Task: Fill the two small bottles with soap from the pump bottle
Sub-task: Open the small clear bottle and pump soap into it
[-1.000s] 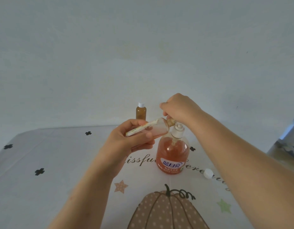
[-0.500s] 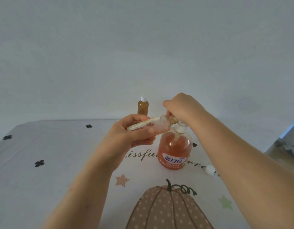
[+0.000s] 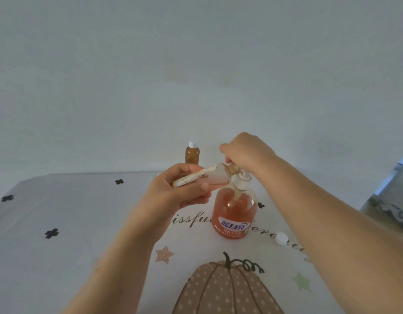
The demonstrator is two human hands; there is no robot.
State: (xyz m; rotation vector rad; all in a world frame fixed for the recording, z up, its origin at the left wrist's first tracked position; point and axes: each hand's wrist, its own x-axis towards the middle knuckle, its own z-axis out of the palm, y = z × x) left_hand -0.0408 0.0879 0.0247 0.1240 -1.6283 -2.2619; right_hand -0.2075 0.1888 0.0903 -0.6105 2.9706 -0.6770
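Unchanged: left fingers (image 3: 196, 187) still grip the small bottle (image 3: 215, 177) at the pump bottle (image 3: 233, 209)'s spout, right fingers (image 3: 227, 150) clasp its pump; filling likely continues.

Light: soft, dim, even daylight; bluish cast.
Shadows: faint, no glare.
Focus: slightly soft throughout.
Edges: wide-angle bending, worktop (image 3: 60, 223) lines curved.

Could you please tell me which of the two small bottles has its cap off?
The held bottle, tilted in the left hand with its mouth at the pump bottle; the capped bottle stands upright behind.
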